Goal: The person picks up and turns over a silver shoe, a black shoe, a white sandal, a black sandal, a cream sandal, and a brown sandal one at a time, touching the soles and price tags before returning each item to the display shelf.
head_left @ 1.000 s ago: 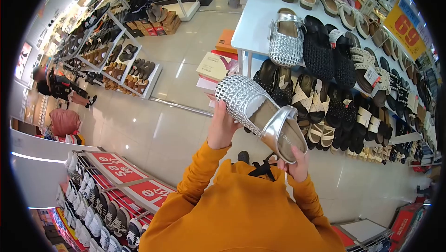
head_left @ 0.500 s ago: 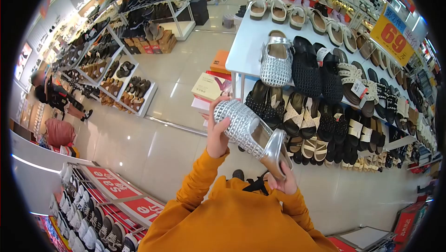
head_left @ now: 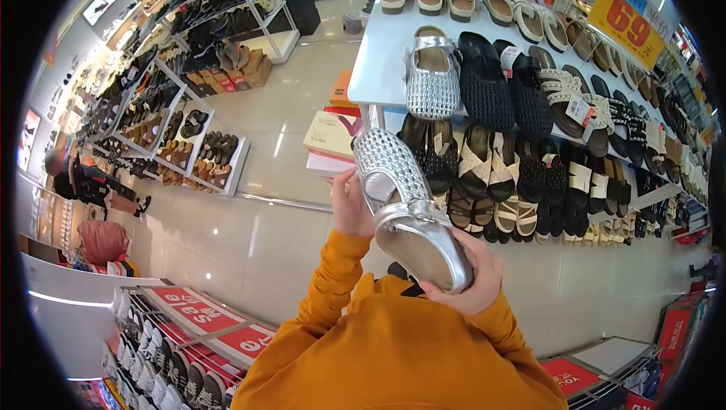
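Bright light glints off the floor [head_left: 227,236] and silver shoe [head_left: 412,213], while fisheye distortion curves the edges.

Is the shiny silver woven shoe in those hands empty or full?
The shiny silver woven shoe looks empty: its bare beige insole shows. Cannot tell inside the toe.

Your left hand [head_left: 352,204] raised forward, slightly higher than your right hand [head_left: 482,278]; left curl partly hidden, hard to judge. Right clasped, thumb [head_left: 439,297] opposing fingers [head_left: 475,244]. Both forearms [head_left: 333,270] extended.
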`<action>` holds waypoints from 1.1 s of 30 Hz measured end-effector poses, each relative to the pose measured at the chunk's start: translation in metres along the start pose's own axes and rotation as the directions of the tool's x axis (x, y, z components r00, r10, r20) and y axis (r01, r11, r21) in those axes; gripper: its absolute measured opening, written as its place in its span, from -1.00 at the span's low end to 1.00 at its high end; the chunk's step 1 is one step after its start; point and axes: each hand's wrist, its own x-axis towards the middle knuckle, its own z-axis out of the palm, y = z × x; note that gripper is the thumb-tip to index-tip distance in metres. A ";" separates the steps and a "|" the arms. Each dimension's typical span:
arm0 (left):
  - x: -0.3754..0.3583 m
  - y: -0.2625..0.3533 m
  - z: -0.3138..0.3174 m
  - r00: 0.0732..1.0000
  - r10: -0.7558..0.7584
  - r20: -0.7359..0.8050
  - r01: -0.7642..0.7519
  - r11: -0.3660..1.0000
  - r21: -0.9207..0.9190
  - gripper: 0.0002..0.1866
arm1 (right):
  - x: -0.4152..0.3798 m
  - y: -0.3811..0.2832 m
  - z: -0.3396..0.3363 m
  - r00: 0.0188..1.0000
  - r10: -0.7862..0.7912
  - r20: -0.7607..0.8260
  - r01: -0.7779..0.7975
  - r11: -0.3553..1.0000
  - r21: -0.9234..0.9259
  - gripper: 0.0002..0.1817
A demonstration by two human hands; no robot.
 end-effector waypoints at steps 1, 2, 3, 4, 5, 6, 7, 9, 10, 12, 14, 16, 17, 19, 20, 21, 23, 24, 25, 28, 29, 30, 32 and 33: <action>-0.004 0.029 0.031 0.994 -0.102 0.031 0.106 0.974 -0.201 -0.38 | 0.003 -0.001 -0.001 0.999 0.029 -0.026 -0.027 0.996 0.084 -0.18; -0.002 0.045 0.050 0.978 -0.191 0.089 0.210 0.898 -0.388 -0.38 | 0.007 -0.001 -0.001 0.997 0.053 -0.053 -0.044 0.985 0.164 -0.20; 0.002 0.047 0.054 0.988 -0.100 0.117 0.134 0.932 -0.336 -0.37 | 0.009 -0.001 -0.002 0.994 0.078 -0.077 -0.057 0.968 0.244 -0.21; 0.005 0.050 0.058 0.991 -0.077 0.105 0.104 0.953 -0.283 -0.36 | 0.008 0.002 -0.005 0.969 0.247 0.016 -0.229 0.871 0.435 -0.24; 0.006 0.053 0.063 0.994 -0.055 0.090 0.074 0.970 -0.231 -0.35 | 0.003 0.007 -0.009 0.911 0.386 0.145 -0.393 0.708 0.587 -0.26; 0.007 0.057 0.069 0.997 -0.033 0.072 0.046 0.983 -0.178 -0.34 | -0.001 0.010 -0.011 0.823 0.483 0.300 -0.537 0.490 0.686 -0.29; 0.009 0.057 0.071 0.994 -0.032 0.101 0.049 0.983 -0.176 -0.34 | -0.003 0.010 -0.011 0.847 0.454 0.275 -0.496 0.489 0.718 -0.41; 0.012 0.061 0.083 0.986 0.060 0.153 -0.055 0.998 -0.035 -0.35 | -0.015 0.024 -0.021 0.797 0.473 0.375 -0.587 0.466 0.662 -0.47; 0.013 0.062 0.087 0.978 0.099 0.184 -0.107 0.994 0.034 -0.35 | -0.024 0.032 -0.022 0.798 0.473 0.374 -0.584 0.455 0.672 -0.45; 0.027 0.057 0.088 0.963 0.187 0.194 -0.217 0.965 0.146 -0.45 | -0.043 0.051 -0.021 0.829 0.461 0.318 -0.524 0.438 0.731 -0.38; 0.038 0.070 0.105 0.896 0.353 0.269 -0.439 0.791 0.425 -0.51 | -0.050 0.056 -0.023 0.858 0.463 0.222 -0.446 0.457 0.770 -0.36; 0.055 0.071 0.120 0.818 0.492 0.299 -0.549 0.509 0.663 -0.54 | -0.051 0.051 -0.026 0.861 0.487 0.145 -0.413 0.505 0.758 -0.40; 0.064 0.069 0.127 0.777 0.529 0.341 -0.564 0.347 0.749 -0.51 | -0.055 0.055 -0.027 0.866 0.480 0.139 -0.399 0.495 0.772 -0.40; 0.084 0.061 0.133 0.714 0.549 0.434 -0.557 0.071 0.827 -0.35 | -0.061 0.068 -0.026 0.876 0.466 0.127 -0.369 0.476 0.798 -0.40; 0.091 0.057 0.137 0.730 0.526 0.435 -0.536 0.047 0.843 -0.32 | -0.060 0.069 -0.027 0.873 0.471 0.125 -0.374 0.482 0.793 -0.41; 0.096 0.055 0.141 0.747 0.503 0.435 -0.515 0.022 0.857 -0.28 | -0.059 0.068 -0.027 0.870 0.477 0.124 -0.379 0.486 0.787 -0.41; 0.106 0.050 0.143 0.772 0.462 0.437 -0.449 -0.090 0.889 -0.21 | -0.058 0.068 -0.023 0.863 0.492 0.114 -0.362 0.446 0.818 -0.46; 0.109 0.050 0.145 0.794 0.445 0.415 -0.435 -0.063 0.898 -0.23 | -0.058 0.071 -0.019 0.860 0.499 0.106 -0.338 0.402 0.851 -0.49; 0.111 0.050 0.146 0.814 0.427 0.394 -0.419 -0.037 0.907 -0.25 | -0.057 0.072 -0.016 0.858 0.504 0.100 -0.312 0.355 0.881 -0.51; 0.110 0.060 0.149 0.851 0.394 0.348 -0.394 0.039 0.918 -0.30 | -0.050 0.068 -0.011 0.821 0.564 0.093 -0.344 0.357 0.868 -0.55; 0.108 0.064 0.148 0.860 0.386 0.333 -0.386 0.065 0.920 -0.32 | -0.049 0.068 -0.010 0.828 0.554 0.094 -0.342 0.363 0.867 -0.57; 0.106 0.067 0.142 0.850 0.409 0.333 -0.399 0.086 0.913 -0.32 | -0.046 0.069 -0.010 0.835 0.542 0.096 -0.339 0.368 0.866 -0.58; 0.100 0.076 0.127 0.824 0.456 0.335 -0.431 0.124 0.894 -0.31 | -0.036 0.068 -0.009 0.851 0.520 0.082 -0.342 0.429 0.836 -0.58; 0.092 0.081 0.119 0.777 0.521 0.353 -0.455 0.077 0.887 -0.36 | -0.029 0.063 -0.008 0.858 0.510 0.063 -0.346 0.481 0.806 -0.54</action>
